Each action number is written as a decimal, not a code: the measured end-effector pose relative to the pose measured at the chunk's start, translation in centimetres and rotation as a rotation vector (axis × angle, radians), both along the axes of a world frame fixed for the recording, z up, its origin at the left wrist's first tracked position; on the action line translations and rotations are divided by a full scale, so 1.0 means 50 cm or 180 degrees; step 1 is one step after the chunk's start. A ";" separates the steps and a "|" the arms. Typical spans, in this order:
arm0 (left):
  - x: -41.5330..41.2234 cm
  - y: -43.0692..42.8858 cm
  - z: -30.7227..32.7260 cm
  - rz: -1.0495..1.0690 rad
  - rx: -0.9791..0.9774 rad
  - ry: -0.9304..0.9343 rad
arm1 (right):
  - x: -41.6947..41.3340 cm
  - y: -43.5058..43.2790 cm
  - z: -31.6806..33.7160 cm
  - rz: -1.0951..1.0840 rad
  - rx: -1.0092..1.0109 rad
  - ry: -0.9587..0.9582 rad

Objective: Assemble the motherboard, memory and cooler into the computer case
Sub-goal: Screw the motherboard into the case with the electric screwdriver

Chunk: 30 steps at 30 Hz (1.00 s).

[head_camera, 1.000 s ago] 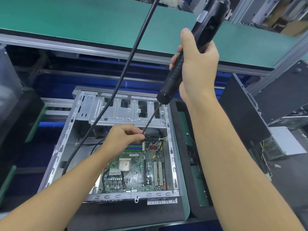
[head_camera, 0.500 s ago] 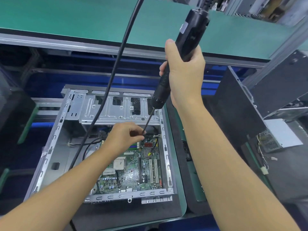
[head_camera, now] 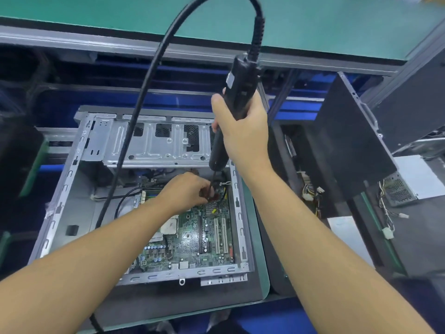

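Head view: right hand [head_camera: 243, 133] tight round the screwdriver [head_camera: 241, 85], left hand [head_camera: 185, 192] in a pinch on its bit [head_camera: 212, 181].

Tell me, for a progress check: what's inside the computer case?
The motherboard lies inside the computer case, with black cables beside it. The left hand hides the tip of the screwdriver.

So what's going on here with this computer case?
A person is screwing the motherboard into the open computer case. The right hand grips a corded electric screwdriver, angled down at the board's far right corner. The left hand pinches the screwdriver bit near its tip, guiding it. The motherboard lies flat in the case, and its processor socket has no cooler on it.
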<state>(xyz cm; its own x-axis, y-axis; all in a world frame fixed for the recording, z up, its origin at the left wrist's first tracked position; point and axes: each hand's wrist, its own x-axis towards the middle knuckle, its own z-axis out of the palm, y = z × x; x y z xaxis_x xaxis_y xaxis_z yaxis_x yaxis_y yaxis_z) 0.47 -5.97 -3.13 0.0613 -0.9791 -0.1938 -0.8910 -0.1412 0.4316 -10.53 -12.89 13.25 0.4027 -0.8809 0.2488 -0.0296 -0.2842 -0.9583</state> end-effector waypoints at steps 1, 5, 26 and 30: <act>0.003 -0.002 -0.009 -0.0026 0.0054 -0.0154 | -0.001 0.002 -0.012 0.0027 0.0030 0.0040; 0.011 0.007 -0.038 -0.0077 0.0044 -0.0556 | 0.001 0.010 -0.047 0.0175 0.0084 0.0113; -0.006 0.017 -0.088 0.0004 -0.0159 -0.0974 | -0.012 0.019 -0.101 0.0551 0.0177 -0.0109; -0.009 0.014 -0.088 0.0066 -0.0080 -0.1114 | -0.005 0.023 -0.098 0.0695 0.0158 -0.0036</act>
<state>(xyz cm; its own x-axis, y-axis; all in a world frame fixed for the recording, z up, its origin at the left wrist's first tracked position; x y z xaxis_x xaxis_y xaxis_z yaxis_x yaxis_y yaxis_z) 0.03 -5.29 -7.51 0.1396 -0.9812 -0.1332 -0.9826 -0.1539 0.1040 -10.77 -11.74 8.33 0.5827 -0.7843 0.2130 0.0384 -0.2352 -0.9712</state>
